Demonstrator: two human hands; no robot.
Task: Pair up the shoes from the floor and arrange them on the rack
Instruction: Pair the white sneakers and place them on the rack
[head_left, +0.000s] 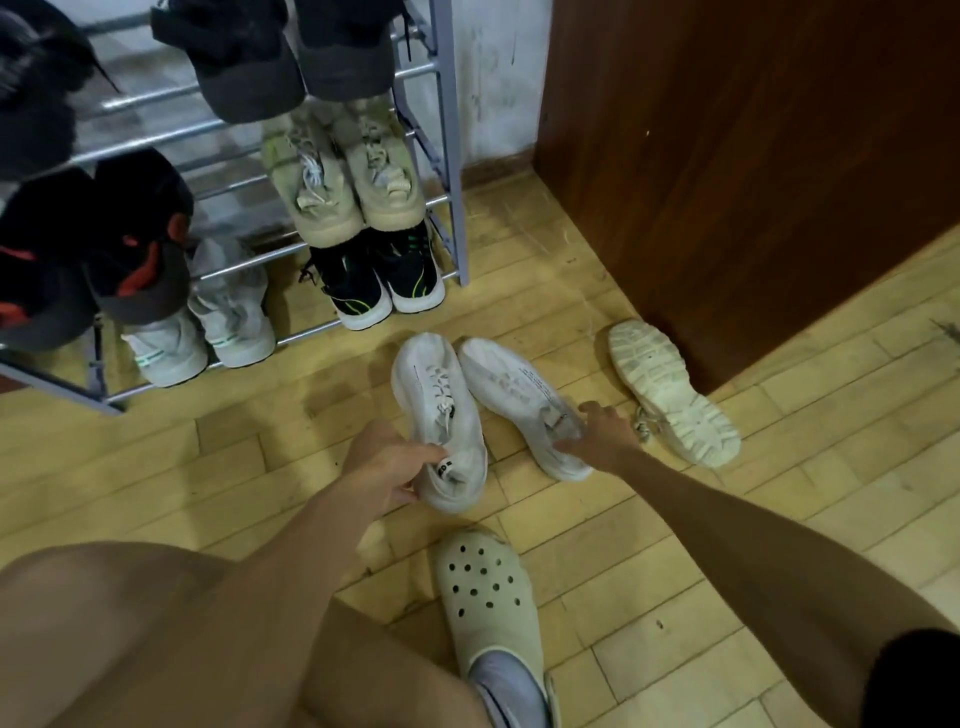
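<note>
Two white sneakers lie side by side on the wooden floor in front of the rack. My left hand (385, 467) grips the heel collar of the left white sneaker (436, 405), which sits upright. My right hand (597, 434) pinches the collar of the right white sneaker (511, 387), which lies tipped on its side. A cream sneaker (672, 389) rests sole-up to the right, near the wooden door. The metal shoe rack (452, 156) stands at the upper left with several pairs on it.
The rack holds beige sneakers (343, 171), black and green sneakers (379, 280), pale grey sneakers (208, 332) and dark shoes on the left. A brown wooden door (753, 156) stands at right. My foot in a pale clog (488, 597) is on the floor below.
</note>
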